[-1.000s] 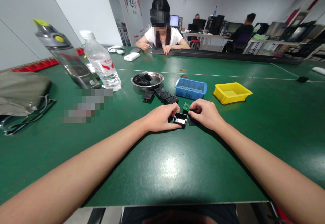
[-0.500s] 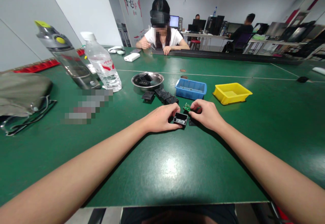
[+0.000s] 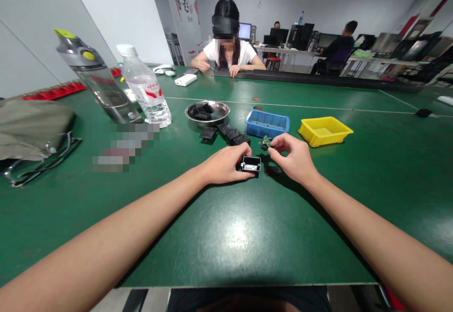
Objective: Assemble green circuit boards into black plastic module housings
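My left hand grips a small black plastic case between thumb and fingers, its open side facing me. Between the thumb and fingers of my right hand is a small green circuit board, held above the table just right of the case. A flat black piece lies on the table under my right hand. Beyond my left hand sits a row of black cases, with another black piece to their left.
A metal bowl with black parts stands behind them. To its right are a blue divided tray and a yellow bin. Two bottles, one a water bottle, and a cloth bag occupy the left. Across the table a person sits working.
My right hand has lifted slightly and moved right with the circuit board, away from the case. The board has tilted. My left hand stays on the case, nearly still.
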Demonstrator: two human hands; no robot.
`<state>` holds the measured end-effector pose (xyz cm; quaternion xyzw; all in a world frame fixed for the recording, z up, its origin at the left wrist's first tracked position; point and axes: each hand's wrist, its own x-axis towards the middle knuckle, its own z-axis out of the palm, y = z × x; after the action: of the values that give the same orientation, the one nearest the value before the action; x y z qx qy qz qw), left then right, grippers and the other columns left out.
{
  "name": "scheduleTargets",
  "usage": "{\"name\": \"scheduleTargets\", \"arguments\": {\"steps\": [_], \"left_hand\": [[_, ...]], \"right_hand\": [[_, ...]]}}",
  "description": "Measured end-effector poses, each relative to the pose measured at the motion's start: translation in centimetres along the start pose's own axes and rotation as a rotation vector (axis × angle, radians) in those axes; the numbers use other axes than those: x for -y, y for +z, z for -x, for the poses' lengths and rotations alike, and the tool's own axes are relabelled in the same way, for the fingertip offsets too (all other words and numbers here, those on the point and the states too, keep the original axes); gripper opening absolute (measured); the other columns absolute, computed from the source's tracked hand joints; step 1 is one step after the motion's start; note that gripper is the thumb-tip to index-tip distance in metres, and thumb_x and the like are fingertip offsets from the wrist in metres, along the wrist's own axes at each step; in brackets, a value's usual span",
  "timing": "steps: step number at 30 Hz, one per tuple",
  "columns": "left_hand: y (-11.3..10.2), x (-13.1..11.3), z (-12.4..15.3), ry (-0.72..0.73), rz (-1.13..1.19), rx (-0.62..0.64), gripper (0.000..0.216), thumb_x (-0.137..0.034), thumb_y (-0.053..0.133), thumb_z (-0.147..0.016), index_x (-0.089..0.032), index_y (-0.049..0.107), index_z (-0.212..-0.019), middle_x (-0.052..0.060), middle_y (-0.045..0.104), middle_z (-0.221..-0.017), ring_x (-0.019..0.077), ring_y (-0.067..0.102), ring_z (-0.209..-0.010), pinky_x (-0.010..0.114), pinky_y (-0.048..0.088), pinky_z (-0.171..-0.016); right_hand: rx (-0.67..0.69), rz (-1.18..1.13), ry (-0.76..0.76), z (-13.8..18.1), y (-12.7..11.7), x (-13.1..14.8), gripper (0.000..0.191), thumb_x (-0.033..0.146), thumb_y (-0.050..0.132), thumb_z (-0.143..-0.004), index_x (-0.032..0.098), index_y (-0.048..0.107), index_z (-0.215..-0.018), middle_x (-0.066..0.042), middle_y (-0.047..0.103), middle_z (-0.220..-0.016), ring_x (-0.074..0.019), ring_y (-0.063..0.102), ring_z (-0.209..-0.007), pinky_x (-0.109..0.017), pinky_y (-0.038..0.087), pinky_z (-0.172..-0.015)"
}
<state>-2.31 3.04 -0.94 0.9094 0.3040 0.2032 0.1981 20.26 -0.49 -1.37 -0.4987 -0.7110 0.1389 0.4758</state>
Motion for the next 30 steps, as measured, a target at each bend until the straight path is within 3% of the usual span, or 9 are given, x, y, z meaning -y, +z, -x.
{"name": "scheduleTargets", "arguments": {"steps": [10, 23, 30], "left_hand": [[0.0, -0.1, 0.0, 0.020, -0.022, -0.029, 0.035, -0.038, 0.073, -0.078, -0.021, 0.053, -0.100, -0.001, 0.063, -0.080, 0.0174, 0.062, -0.069, 0.027, 0.042, -0.064], [0.1, 0.1, 0.0, 0.051, -0.038, -0.059, 0.031, -0.038, 0.069, -0.081, -0.020, 0.056, -0.102, 0.001, 0.064, -0.086, 0.0181, 0.062, -0.075, 0.029, 0.045, -0.068], [-0.3, 0.0, 0.0, 0.131, -0.070, -0.131, 0.027, -0.032, 0.067, -0.081, -0.019, 0.055, -0.101, 0.008, 0.062, -0.104, 0.0226, 0.062, -0.096, 0.032, 0.050, -0.082]], "right_hand": [[0.135, 0.019, -0.311, 0.6, -0.5, 1.6, 0.010, 0.020, 0.065, -0.079, 0.023, 0.056, -0.074, -0.004, 0.070, -0.087, -0.0187, 0.065, -0.080, -0.032, 0.054, -0.075], [0.243, 0.071, -0.328, 0.6, -0.1, 1.0, 0.008, 0.018, 0.066, -0.080, 0.021, 0.064, -0.074, -0.007, 0.075, -0.097, -0.0206, 0.071, -0.090, -0.033, 0.054, -0.081], [0.322, 0.016, -0.138, 0.4, 0.4, 0.6, 0.006, 0.017, 0.064, -0.081, 0.020, 0.068, -0.078, -0.007, 0.076, -0.100, -0.0186, 0.070, -0.084, -0.030, 0.053, -0.073]]}}
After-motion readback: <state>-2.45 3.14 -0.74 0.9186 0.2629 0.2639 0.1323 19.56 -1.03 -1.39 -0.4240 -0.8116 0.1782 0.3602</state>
